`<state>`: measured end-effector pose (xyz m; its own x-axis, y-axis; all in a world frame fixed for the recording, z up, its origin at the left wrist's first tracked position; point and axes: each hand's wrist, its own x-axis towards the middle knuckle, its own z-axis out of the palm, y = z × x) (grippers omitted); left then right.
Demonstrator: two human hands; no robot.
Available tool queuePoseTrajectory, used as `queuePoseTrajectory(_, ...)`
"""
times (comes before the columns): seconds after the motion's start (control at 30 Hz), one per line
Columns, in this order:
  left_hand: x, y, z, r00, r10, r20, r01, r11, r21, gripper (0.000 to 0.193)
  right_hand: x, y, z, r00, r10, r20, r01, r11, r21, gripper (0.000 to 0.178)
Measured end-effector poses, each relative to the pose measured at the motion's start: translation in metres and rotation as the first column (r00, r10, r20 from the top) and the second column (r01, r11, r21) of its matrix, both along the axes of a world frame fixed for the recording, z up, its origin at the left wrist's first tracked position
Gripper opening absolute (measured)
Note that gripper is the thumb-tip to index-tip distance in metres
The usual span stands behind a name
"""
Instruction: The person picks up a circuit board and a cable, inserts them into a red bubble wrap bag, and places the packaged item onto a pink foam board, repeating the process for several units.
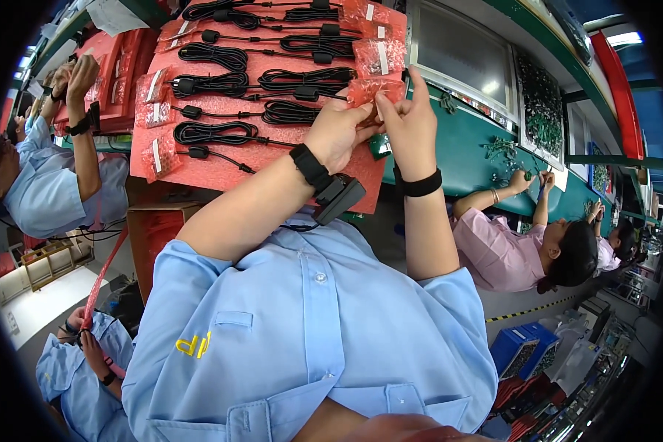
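Both hands meet over the right edge of a pink foam-covered surface. My left hand [337,132] is closed, its fingertips pinching the lower edge of a small pink bubble-wrap bag [374,91]. My right hand [411,127] grips the same bag with its thumb and bent fingers, while the index finger points up. The bag's far side lies close to the black coiled cables [306,79] arranged in rows on the pink sheet [221,163]. Similar bubble bags [379,56] with white labels sit at the cable ends. What is inside the held bag cannot be made out.
A green bench [471,158] runs to the right, with a framed panel [460,55] and a tray of small green parts [541,103]. A co-worker in pink [501,250] works there. Two people in blue are on the left. A cardboard box [155,236] stands below the surface.
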<state>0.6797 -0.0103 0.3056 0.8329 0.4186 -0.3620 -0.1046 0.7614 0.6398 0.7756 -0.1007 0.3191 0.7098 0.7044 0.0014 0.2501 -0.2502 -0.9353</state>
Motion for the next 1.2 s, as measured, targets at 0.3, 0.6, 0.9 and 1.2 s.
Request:
queuePoseTrajectory(0.3, -0.007, 0.008, -0.008, 0.999, -0.018, 0.051, 0.024, 0.993, -0.113, 0.015, 0.009, -0.018, 0.010, 0.363, 0.057, 0.930, 0.015, 0.998, -0.067, 0.064)
queuePoseTrajectory(0.6, -0.020, 0.009, -0.011, 0.991, -0.123, 0.047, 0.127, 0.984, -0.121, 0.020, 0.035, -0.011, 0.021, 0.751, 0.521, 0.406, -0.426, 0.852, -0.305, 0.064)
queuePoseTrajectory(0.9, -0.094, -0.038, 0.050, 0.991, -0.127, -0.031, 0.125, 0.853, 0.507, 0.035, 0.051, -0.004, 0.018, 0.831, 0.411, 0.376, -0.379, 0.912, -0.159, 0.049)
queuePoseTrajectory(1.2, -0.364, 0.015, -0.011, 0.935, 0.353, 0.016, -0.340, 0.884, 0.320, 0.023, 0.045, -0.026, -0.027, 0.906, 0.086, 0.414, -0.040, 0.992, -0.117, 0.052)
